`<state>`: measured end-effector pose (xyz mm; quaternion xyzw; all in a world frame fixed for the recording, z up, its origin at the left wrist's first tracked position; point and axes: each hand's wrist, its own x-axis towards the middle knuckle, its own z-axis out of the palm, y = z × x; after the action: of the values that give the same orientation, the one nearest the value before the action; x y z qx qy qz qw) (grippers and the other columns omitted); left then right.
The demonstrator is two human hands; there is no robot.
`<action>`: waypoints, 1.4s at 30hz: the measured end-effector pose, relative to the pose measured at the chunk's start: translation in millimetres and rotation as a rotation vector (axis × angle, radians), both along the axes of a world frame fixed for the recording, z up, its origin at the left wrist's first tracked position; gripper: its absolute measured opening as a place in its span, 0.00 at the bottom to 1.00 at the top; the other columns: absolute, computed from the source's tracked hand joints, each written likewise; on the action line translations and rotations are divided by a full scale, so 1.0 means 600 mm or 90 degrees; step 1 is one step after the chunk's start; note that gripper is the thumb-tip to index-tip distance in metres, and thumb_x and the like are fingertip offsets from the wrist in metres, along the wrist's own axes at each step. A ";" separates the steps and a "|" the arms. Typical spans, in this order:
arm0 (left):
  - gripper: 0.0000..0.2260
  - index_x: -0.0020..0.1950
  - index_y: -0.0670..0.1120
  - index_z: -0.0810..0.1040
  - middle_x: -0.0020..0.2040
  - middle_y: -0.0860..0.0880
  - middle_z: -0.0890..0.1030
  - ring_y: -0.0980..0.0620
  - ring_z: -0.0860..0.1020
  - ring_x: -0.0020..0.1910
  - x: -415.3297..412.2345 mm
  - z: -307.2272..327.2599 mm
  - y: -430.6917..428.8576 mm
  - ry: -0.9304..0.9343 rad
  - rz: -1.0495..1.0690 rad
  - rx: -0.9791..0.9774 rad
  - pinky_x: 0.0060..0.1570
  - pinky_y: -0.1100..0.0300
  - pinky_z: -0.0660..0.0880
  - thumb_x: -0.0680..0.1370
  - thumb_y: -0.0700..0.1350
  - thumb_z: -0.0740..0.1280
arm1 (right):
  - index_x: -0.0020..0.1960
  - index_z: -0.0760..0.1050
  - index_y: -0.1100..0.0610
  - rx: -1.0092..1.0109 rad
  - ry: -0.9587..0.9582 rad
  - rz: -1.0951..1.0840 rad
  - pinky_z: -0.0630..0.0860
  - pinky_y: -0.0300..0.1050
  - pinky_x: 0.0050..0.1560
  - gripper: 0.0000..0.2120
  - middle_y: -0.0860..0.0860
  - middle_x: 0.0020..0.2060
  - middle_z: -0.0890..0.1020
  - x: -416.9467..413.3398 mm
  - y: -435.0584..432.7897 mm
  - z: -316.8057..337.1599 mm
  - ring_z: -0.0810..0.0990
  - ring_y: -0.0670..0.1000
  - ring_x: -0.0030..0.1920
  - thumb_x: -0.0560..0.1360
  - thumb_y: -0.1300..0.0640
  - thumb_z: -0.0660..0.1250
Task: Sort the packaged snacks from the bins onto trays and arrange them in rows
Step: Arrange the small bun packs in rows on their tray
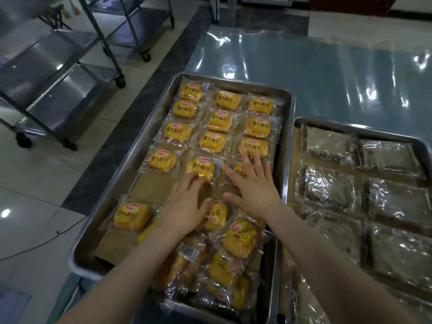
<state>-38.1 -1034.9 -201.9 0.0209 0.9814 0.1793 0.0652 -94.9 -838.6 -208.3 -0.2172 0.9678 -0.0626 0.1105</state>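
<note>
A steel tray [288, 146] holds yellow packaged small breads in three rows at its far half, with a loose pile of them [233, 253] at its near end. My left hand [184, 204] lies flat on the tray, fingertips touching the bread pack [201, 166] at the end of the middle row. My right hand [253, 183] is spread flat over another bread pack [239, 169] at the end of the right row, fingers apart. Neither hand grips a pack.
A second steel tray [350, 126] to the right holds brown snacks in clear wrappers in rows. Both trays rest on a table under shiny plastic film [327, 66]. Wheeled steel racks [70, 66] stand on the tiled floor to the left.
</note>
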 end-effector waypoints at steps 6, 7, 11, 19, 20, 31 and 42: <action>0.19 0.57 0.49 0.74 0.46 0.56 0.75 0.54 0.75 0.45 0.031 0.007 -0.013 -0.055 0.194 0.146 0.41 0.61 0.69 0.74 0.60 0.65 | 0.72 0.64 0.44 -0.108 0.010 -0.034 0.47 0.56 0.74 0.23 0.50 0.78 0.51 0.029 0.003 0.011 0.44 0.54 0.77 0.80 0.40 0.53; 0.16 0.53 0.50 0.75 0.44 0.57 0.76 0.55 0.75 0.43 0.032 0.009 -0.012 -0.078 0.194 0.157 0.40 0.60 0.70 0.74 0.60 0.66 | 0.73 0.63 0.44 -0.095 -0.007 -0.028 0.46 0.56 0.74 0.23 0.49 0.78 0.49 0.032 0.004 0.009 0.43 0.54 0.77 0.80 0.40 0.53; 0.09 0.40 0.51 0.73 0.41 0.54 0.78 0.54 0.77 0.42 0.032 0.020 -0.009 -0.107 0.269 0.313 0.37 0.59 0.71 0.72 0.50 0.72 | 0.76 0.53 0.42 -0.066 -0.054 -0.032 0.42 0.58 0.75 0.26 0.50 0.78 0.42 0.037 0.002 0.016 0.37 0.54 0.76 0.80 0.40 0.52; 0.04 0.45 0.47 0.79 0.43 0.45 0.82 0.47 0.80 0.41 0.070 0.056 -0.032 -0.118 0.329 0.612 0.44 0.52 0.78 0.73 0.45 0.71 | 0.66 0.72 0.44 -0.350 -0.176 -0.029 0.69 0.46 0.63 0.21 0.44 0.62 0.76 0.088 -0.030 0.081 0.72 0.45 0.62 0.74 0.47 0.69; 0.04 0.46 0.48 0.79 0.44 0.46 0.82 0.47 0.80 0.42 0.076 0.057 -0.034 -0.112 0.351 0.640 0.45 0.52 0.79 0.73 0.45 0.70 | 0.61 0.75 0.43 -0.387 -0.182 -0.059 0.72 0.40 0.56 0.17 0.43 0.56 0.78 0.094 -0.034 0.086 0.75 0.42 0.56 0.73 0.51 0.71; 0.09 0.50 0.49 0.76 0.45 0.49 0.80 0.52 0.80 0.44 0.121 0.085 -0.050 -0.073 0.291 0.628 0.39 0.62 0.77 0.72 0.43 0.72 | 0.46 0.80 0.48 -0.726 -0.257 -0.307 0.78 0.43 0.49 0.09 0.47 0.46 0.83 0.132 -0.064 0.112 0.82 0.47 0.47 0.75 0.62 0.69; 0.06 0.43 0.43 0.82 0.39 0.42 0.84 0.51 0.82 0.36 0.139 0.084 -0.082 -0.138 0.383 0.895 0.31 0.65 0.76 0.68 0.43 0.71 | 0.47 0.80 0.46 -0.781 -0.257 -0.332 0.77 0.39 0.41 0.11 0.46 0.42 0.81 0.149 -0.065 0.116 0.80 0.44 0.40 0.75 0.63 0.69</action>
<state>45.3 -1084.4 -151.7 -0.2276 0.5886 0.7715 0.0809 -5.8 -877.4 -138.6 0.0150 0.7387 -0.6619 0.1267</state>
